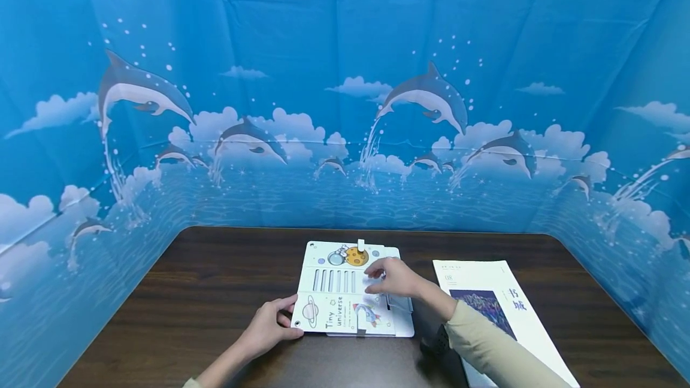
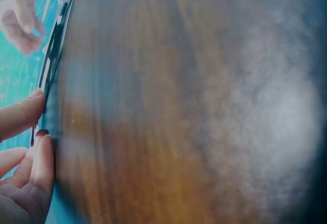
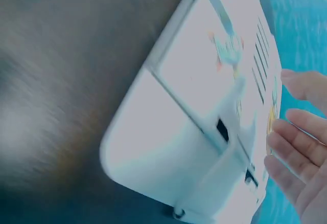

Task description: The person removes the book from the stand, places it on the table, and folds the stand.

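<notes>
A white book stand (image 1: 334, 283) printed with planets, a rocket and the words "Tiny universe" lies flat on the dark table. My left hand (image 1: 269, 325) holds its near left corner, with thumb and fingers on either side of the edge in the left wrist view. My right hand (image 1: 396, 277) is over the stand's right part, fingers loosely bent, nothing between them. In the right wrist view that hand (image 3: 304, 147) appears apart from the stand (image 3: 153, 147). White clips (image 1: 361, 245) stick up at the far and near edges. A panel juts out on the right side.
A white magazine (image 1: 530, 331) with a dark picture on its cover lies to the right, partly under my right sleeve. A black object (image 1: 435, 343) sits beside it, half hidden by the forearm. A blue dolphin-print curtain (image 1: 323, 106) surrounds the table (image 1: 188, 292).
</notes>
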A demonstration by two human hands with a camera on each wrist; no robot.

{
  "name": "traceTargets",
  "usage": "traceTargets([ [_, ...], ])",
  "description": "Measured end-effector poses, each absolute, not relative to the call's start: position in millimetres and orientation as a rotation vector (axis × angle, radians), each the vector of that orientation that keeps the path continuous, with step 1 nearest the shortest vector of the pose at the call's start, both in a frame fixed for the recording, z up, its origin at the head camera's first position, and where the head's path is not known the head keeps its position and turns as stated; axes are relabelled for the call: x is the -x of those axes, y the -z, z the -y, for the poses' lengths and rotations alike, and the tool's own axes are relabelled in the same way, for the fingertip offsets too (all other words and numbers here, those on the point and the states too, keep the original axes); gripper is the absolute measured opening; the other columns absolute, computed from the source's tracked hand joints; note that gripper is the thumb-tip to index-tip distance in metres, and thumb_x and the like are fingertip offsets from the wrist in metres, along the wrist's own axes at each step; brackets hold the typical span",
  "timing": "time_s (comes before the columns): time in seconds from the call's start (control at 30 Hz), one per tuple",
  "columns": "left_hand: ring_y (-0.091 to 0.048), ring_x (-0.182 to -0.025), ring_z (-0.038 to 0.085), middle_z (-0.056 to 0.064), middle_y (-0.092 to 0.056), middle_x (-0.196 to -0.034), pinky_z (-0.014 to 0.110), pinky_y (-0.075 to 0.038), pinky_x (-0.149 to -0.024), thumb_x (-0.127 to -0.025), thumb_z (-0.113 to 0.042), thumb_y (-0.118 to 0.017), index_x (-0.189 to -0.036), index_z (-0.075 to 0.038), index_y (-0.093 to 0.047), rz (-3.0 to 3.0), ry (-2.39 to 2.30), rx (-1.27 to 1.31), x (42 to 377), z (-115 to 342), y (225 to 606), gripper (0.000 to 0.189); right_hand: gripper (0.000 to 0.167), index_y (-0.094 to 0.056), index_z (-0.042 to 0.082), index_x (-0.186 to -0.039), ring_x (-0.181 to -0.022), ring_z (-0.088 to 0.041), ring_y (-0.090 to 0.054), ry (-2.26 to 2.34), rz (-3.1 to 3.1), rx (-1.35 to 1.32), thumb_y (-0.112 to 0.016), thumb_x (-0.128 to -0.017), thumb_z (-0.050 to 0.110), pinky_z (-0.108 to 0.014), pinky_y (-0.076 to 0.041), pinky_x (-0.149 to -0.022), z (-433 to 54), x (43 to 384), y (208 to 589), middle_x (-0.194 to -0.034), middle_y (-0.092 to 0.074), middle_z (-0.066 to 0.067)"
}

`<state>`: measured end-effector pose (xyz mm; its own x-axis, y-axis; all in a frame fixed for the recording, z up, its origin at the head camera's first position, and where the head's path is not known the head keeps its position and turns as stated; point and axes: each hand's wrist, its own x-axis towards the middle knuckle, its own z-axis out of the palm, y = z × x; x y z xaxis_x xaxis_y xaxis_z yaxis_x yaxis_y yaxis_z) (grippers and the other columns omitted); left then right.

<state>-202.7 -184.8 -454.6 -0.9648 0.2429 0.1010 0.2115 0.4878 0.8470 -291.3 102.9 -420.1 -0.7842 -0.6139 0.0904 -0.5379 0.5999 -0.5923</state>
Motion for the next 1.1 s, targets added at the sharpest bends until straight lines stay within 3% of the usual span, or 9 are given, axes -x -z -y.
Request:
traceTargets([
  [0.3,-0.057,-0.064,0.010,0.010,-0.058,-0.090,0.019,-0.047,-0.053,-0.063,-0.003,-0.079,-0.122,0.018,-0.044,-2.671,-1.530,-0.386,202.7,186.4,453.6,0.072,0.048,-0.056,-0.005,-0.117,-0.101,-0.026,-0.056,1.016,-2.858,0.734,-0.072,-0.076,0.014,-0.039,-0.047,-0.083,-90.7,335.4,431.8,-0.110,-0.060,-0.015],
  [0.47,-0.057,-0.063,0.009,0.011,-0.058,-0.090,0.019,-0.047,-0.053,-0.063,-0.001,-0.079,-0.122,0.019,-0.044,-2.656,-1.548,-0.402,201.1,184.4,454.2,0.072,0.048,-0.053,-0.006,-0.121,-0.099,-0.024,-0.055,0.979,-2.903,0.638,-0.069,-0.080,0.014,-0.038,-0.047,-0.082,-82.4,348.8,440.0,-0.107,-0.059,-0.014],
  [0.57,-0.057,-0.064,0.009,0.010,-0.058,-0.090,0.019,-0.047,-0.053,-0.063,-0.002,-0.079,-0.122,0.018,-0.043,-2.646,-1.554,-0.409,200.2,183.0,453.4,0.072,0.033,-0.060,-0.005,-0.108,-0.081,-0.018,-0.054,0.939,-2.955,0.598,-0.066,-0.082,0.014,-0.031,-0.046,-0.068,-78.4,355.4,442.4,-0.090,-0.059,-0.008],
  [0.7,-0.056,-0.064,0.010,0.010,-0.057,-0.089,0.019,-0.046,-0.052,-0.063,-0.002,-0.079,-0.122,0.018,-0.044,-2.654,-1.552,-0.386,199.4,182.7,451.3,0.072,0.020,-0.060,-0.003,-0.085,-0.062,-0.014,-0.039,0.890,-2.978,0.559,-0.063,-0.085,0.016,-0.027,-0.032,-0.055,-73.7,362.2,440.6,-0.070,-0.048,-0.004],
  [0.8,-0.056,-0.063,0.010,0.010,-0.057,-0.089,0.019,-0.045,-0.052,-0.063,-0.002,-0.079,-0.122,0.017,-0.044,-2.661,-1.544,-0.383,199.4,182.5,451.1,0.071,0.021,-0.063,-0.002,-0.093,-0.067,-0.015,-0.048,0.865,-2.984,0.514,-0.063,-0.085,0.017,-0.027,-0.039,-0.059,-73.1,363.2,439.2,-0.076,-0.055,-0.004],
  [0.9,-0.056,-0.063,0.009,0.010,-0.057,-0.089,0.019,-0.046,-0.052,-0.063,-0.002,-0.079,-0.122,0.018,-0.044,-2.677,-1.522,-0.421,200.9,181.3,451.9,0.071,0.028,-0.064,0.000,-0.106,-0.085,-0.018,-0.058,0.865,-3.008,0.453,-0.065,-0.084,0.016,-0.033,-0.048,-0.072,-74.1,361.8,438.0,-0.091,-0.063,-0.007],
  [1.1,-0.056,-0.063,0.007,0.009,-0.057,-0.090,0.019,-0.047,-0.053,-0.064,-0.004,-0.079,-0.122,0.018,-0.044,-2.680,-1.504,-0.452,201.4,179.7,452.8,0.071,0.029,-0.062,-0.002,-0.108,-0.089,-0.021,-0.058,0.889,-3.002,0.416,-0.064,-0.084,0.013,-0.034,-0.049,-0.076,-75.9,357.8,437.8,-0.094,-0.063,-0.009],
])
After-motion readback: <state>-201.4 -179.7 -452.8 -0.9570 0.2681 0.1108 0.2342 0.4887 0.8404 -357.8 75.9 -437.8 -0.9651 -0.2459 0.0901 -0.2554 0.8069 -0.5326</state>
